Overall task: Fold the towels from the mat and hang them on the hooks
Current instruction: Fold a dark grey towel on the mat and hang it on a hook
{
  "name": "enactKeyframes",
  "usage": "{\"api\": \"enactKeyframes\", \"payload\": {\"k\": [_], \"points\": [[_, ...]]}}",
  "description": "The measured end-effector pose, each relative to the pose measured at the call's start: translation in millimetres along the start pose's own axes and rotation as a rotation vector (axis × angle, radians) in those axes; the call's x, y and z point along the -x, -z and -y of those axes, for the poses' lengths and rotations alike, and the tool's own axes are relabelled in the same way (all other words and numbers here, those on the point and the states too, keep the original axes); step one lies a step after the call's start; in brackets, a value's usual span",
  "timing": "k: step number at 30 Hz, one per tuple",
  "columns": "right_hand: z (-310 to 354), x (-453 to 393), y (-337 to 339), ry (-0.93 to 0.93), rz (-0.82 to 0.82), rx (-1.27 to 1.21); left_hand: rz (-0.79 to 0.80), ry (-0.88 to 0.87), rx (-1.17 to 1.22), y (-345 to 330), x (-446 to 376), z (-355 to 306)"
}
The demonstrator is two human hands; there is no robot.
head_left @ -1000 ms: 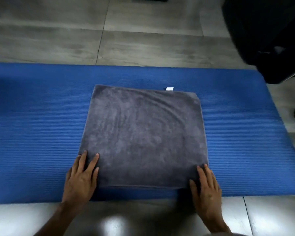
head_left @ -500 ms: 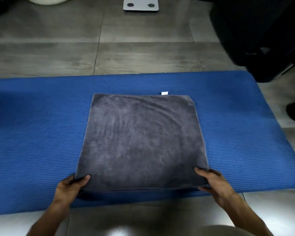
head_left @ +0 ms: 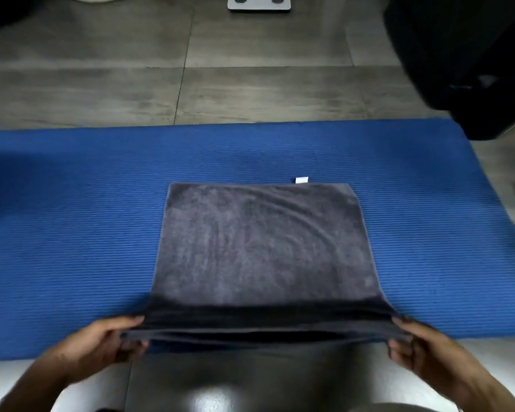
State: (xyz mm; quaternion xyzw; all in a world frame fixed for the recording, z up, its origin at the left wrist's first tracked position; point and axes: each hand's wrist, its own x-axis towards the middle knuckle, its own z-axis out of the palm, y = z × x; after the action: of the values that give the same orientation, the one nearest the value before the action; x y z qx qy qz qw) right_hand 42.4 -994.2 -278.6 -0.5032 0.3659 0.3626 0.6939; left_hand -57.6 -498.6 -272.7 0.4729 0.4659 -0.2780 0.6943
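On one mat [head_left: 72, 233], two hands [head_left: 101, 340] pinch one towel [head_left: 262, 248].

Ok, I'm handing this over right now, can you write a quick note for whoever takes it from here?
Left hand: pinching the near left corner of the grey towel.
Right hand: pinching the near right corner.
Towel: already folded into a square, its far part lying on the blue mat, its near edge lifted off it. A white tag shows at the far edge.
Done: at least one fold, judging by the layers.
Left: finish folding, then hang it. No hooks or other towels are in view.
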Motion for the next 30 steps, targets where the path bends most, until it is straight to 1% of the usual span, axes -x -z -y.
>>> {"api": "enactKeyframes", "payload": {"k": [2, 4, 6, 8, 9, 10, 11, 12, 13, 14, 15, 16, 17, 18, 19, 21, 23, 25, 26, 27, 29, 30], "points": [[22, -7, -14, 0.059, 0.002, -0.092, -0.045, -0.044, 0.095, -12, -6, -24], [49, -23, -33, 0.110, -0.030, -0.143, -0.110, -0.102, 0.162, -23, -24, -47], [75, -42, -52, 0.142, -0.039, -0.181, -0.123, -0.161, 0.233, -33, -39, -68], [91, -59, -64, 0.180, 0.002, -0.252, -0.125, -0.241, 0.315, -40, -53, -80], [94, -66, -67, 0.202, -0.010, -0.287, -0.129, -0.267, 0.328, -45, -60, -81], [93, -72, -71, 0.240, -0.035, -0.270, -0.150, -0.297, 0.286, -52, -62, -80], [87, -76, -72, 0.314, -0.087, -0.178, -0.191, -0.366, 0.177, -58, -67, -74], [78, -79, -73, 0.436, -0.159, -0.011, -0.245, -0.485, 0.002, -61, -72, -65], [66, -82, -71, 0.590, -0.222, 0.223, -0.297, -0.636, -0.244, -61, -78, -54], [53, -86, -65, 0.753, -0.255, 0.527, -0.292, -0.774, -0.543, -54, -87, -41], [41, -88, -59, 0.884, -0.261, 0.871, -0.288, -0.875, -0.883, -51, -94, -29], [30, -92, -52, 0.998, -0.255, 1.216, -0.292, -0.935, -1.233, -48, -98, -21], [23, -95, -46, 1.079, -0.264, 1.538, -0.321, -0.946, -1.498, -47, -98, -17], [18, -97, -41, 1.106, -0.282, 1.772, -0.351, -0.925, -1.624, -48, -94, -17], [15, -97, -41, 1.101, -0.330, 1.895, -0.378, -0.893, -1.687, -52, -89, -20], [15, -97, -45, 1.053, -0.442, 1.960, -0.420, -0.831, -1.805, -62, -84, -26], [17, -98, -49, 1.053, -0.504, 1.951, -0.438, -0.832, -1.942, -67, -84, -35], [19, -96, -49, 1.068, -0.504, 1.943, -0.425, -0.749, -1.900, -73, -78, -43], [20, -93, -48, 1.069, -0.488, 1.937, -0.403, -0.683, -1.920, -74, -78, -44], [20, -89, -46, 1.078, -0.474, 1.936, -0.349, -0.601, -1.949, -75, -74, -45], [14, -77, -37, 1.133, -0.441, 1.963, -0.254, -0.564, -1.951, -72, -68, -40], [7, -70, -29, 1.156, -0.395, 1.978, -0.192, -0.554, -1.933, -68, -67, -35]]}}
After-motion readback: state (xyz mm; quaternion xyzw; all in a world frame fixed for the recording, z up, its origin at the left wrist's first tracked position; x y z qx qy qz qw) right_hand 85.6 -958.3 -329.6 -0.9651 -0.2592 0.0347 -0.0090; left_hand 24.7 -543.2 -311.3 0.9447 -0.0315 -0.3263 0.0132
